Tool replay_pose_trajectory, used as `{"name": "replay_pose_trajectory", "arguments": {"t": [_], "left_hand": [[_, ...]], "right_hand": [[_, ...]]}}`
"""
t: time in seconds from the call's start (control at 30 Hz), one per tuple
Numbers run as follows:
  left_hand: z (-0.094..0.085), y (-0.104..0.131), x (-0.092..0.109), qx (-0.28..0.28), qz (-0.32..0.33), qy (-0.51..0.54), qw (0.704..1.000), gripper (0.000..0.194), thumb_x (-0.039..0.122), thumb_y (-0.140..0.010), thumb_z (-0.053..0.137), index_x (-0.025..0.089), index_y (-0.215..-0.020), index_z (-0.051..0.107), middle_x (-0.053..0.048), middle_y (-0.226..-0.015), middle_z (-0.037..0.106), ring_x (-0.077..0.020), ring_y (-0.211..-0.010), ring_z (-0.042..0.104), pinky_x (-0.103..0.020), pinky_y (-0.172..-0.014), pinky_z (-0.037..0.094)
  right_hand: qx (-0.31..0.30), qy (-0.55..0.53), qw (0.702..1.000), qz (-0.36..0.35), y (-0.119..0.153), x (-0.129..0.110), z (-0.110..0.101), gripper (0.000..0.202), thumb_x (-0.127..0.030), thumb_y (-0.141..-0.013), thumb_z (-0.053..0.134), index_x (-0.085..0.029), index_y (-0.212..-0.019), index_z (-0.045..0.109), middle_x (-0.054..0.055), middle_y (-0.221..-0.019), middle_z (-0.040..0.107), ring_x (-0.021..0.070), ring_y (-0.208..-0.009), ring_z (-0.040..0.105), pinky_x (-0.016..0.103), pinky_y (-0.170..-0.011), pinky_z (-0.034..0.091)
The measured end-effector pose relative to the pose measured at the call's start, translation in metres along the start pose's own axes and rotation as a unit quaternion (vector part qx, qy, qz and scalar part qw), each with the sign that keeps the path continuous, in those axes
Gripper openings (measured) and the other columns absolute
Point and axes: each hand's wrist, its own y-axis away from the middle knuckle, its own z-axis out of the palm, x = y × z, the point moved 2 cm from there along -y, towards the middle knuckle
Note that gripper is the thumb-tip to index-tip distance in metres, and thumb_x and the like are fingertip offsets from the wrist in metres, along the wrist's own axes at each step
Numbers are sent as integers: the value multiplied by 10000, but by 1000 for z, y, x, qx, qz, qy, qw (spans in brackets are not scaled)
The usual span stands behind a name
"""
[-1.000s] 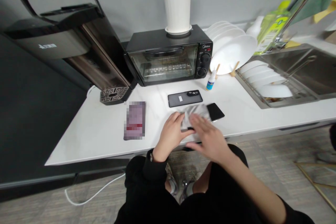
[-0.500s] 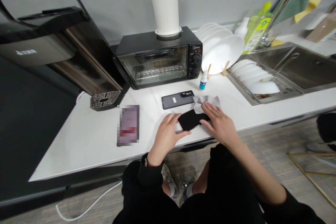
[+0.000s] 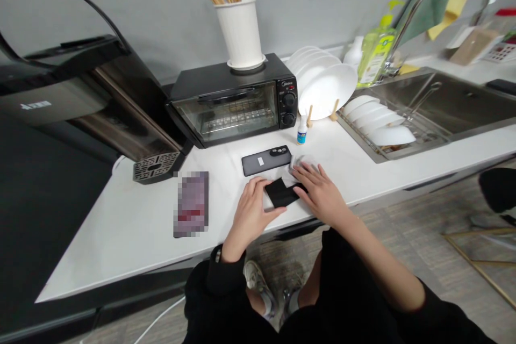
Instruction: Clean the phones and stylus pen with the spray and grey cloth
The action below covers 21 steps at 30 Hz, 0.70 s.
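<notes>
On the white counter lies a black phone (image 3: 278, 193) with its dark glass side up. My left hand (image 3: 248, 215) grips its left end, thumb on the near edge and fingertips on the far edge. Under the fingers of my right hand (image 3: 324, 196), a thin whitish cloth (image 3: 297, 163) is pressed over the phone's right part; the cloth is bunched and blurred. Just behind is a dark phone case (image 3: 258, 163) with camera cutouts and a small white label. A small spray bottle (image 3: 301, 134) with a blue label stands beyond the cloth.
Another phone (image 3: 191, 204), its screen pixelated, lies at left. Behind stand a drink machine (image 3: 133, 118), a toaster oven (image 3: 237, 110) and a utensil holder (image 3: 242, 32). White plates (image 3: 328, 88) rest in a rack beside the sink (image 3: 455, 113), which holds bowls and a dish soap bottle (image 3: 374, 54) behind it.
My right hand and the cloth have slid left along the phone, and the cloth is more bunched. My left hand keeps its grip. The camera view has shifted slightly.
</notes>
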Motion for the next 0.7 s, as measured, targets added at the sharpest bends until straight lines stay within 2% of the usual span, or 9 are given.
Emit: {"name": "replay_pose_trajectory", "arguments": {"t": [0.1, 0.17, 0.23, 0.3, 0.4, 0.5, 0.53, 0.63, 0.7], "left_hand": [[1, 0, -4, -1, 1, -8, 1000, 587, 346, -851, 838, 221, -1325, 516, -128, -1350, 558, -328, -1281, 555, -531, -1103, 500], [2, 1, -6, 6, -2, -11, 1000, 546, 347, -860, 826, 218, -1301, 532, -130, -1349, 544, -330, -1282, 555, -533, -1109, 496], [3, 2, -5, 14, -3, -5, 1000, 573, 365, -836, 849, 231, -1302, 544, -122, -1355, 532, -332, -1297, 553, -533, -1127, 485], [3, 3, -3, 17, -2, 1, 1000, 615, 368, -809, 875, 252, -1319, 552, -111, -1352, 542, -335, -1293, 563, -539, -1129, 485], [-3, 3, -3, 11, -7, 7, 1000, 693, 368, -796, 886, 271, -1385, 534, -114, -1409, 526, -338, -1340, 556, -537, -1154, 475], [-17, -10, -13, -7, -8, 12, 1000, 892, 429, -856, 829, 289, -1588, 340, -138, -1585, 416, -315, -1459, 493, -492, -1213, 436], [-22, -18, -19, -3, -6, -7, 1000, 887, 441, -904, 775, 288, -1627, 283, -143, -1623, 398, -312, -1496, 457, -499, -1241, 397], [-33, -49, -40, 7, -7, -83, 997, 716, 439, -974, 676, 226, -1598, 396, -182, -1672, 386, -347, -1558, 371, -552, -1269, 328], [-33, -66, -49, -14, -2, -104, 995, 642, 390, -933, 732, 199, -1514, 535, -175, -1640, 462, -352, -1533, 421, -525, -1264, 344]], "right_hand": [[-23, -38, 995, -94, -2, -33, 10, 620, -450, -1060, 548, -103, -1569, 472, 197, -1618, 480, 340, -1564, 364, 610, -1274, 325], [-39, -59, 990, -125, 1, -38, 7, 641, -432, -1055, 568, -92, -1584, 447, 200, -1629, 458, 312, -1554, 387, 541, -1268, 370], [-33, -51, 994, -94, 7, -20, -4, 573, -369, -1070, 541, -151, -1592, 453, 157, -1620, 483, 287, -1523, 444, 523, -1244, 416], [-19, -43, 998, -45, 17, 9, -17, 529, -328, -1078, 515, -215, -1592, 466, 106, -1611, 505, 276, -1505, 470, 531, -1223, 446], [2, -88, 996, -8, 33, 40, -28, 457, -289, -1081, 482, -248, -1530, 552, 55, -1572, 563, 255, -1492, 491, 499, -1215, 467], [77, -167, 982, 35, 41, 48, -26, 353, -232, -1045, 481, -266, -1300, 722, 32, -1366, 733, 241, -1319, 662, 445, -1137, 539], [114, -183, 975, 61, 41, 49, -24, 337, -221, -1026, 480, -263, -1235, 742, 39, -1282, 769, 246, -1236, 707, 441, -1087, 567], [201, -193, 951, 133, 35, 49, -24, 371, -197, -990, 418, -232, -1222, 706, 84, -1140, 770, 269, -1072, 734, 442, -953, 592], [222, -191, 943, 154, 30, 51, -28, 420, -176, -968, 374, -211, -1269, 666, 99, -1118, 739, 273, -1011, 718, 435, -903, 581]]}}
